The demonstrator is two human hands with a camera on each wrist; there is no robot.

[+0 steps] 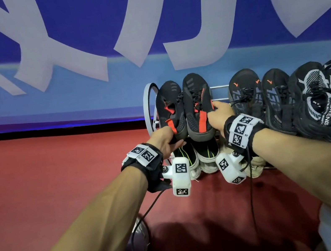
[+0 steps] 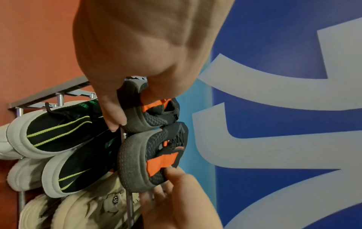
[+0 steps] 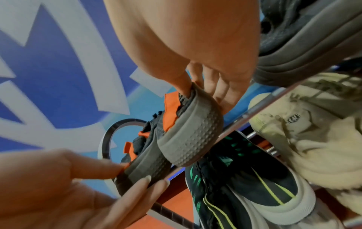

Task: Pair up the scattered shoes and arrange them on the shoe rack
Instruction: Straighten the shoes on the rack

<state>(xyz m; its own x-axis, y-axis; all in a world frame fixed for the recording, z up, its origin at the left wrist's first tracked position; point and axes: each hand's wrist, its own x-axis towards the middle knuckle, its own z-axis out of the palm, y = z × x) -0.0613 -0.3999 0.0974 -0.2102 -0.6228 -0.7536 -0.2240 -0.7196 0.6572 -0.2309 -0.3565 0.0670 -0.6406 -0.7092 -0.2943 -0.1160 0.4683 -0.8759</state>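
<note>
At the centre of the head view, the left hand (image 1: 166, 139) and right hand (image 1: 220, 113) are each pinching a heel of the black-and-orange shoes (image 1: 183, 108), apparently settling them on the shoe rack's (image 1: 149, 106) top tier. Pushing both heels evenly should be keeping the pair aligned.

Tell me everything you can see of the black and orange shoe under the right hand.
The right black and orange shoe has a dark knit-looking upper, black laces, an orange heel tab and a grey dimpled sole. It sits on the shoe rack, top tier, toe toward the wall, close beside its mate. The right hand grips its heel, thumb inside the collar, fingers behind the sole. The left hand holds the mate.
</note>
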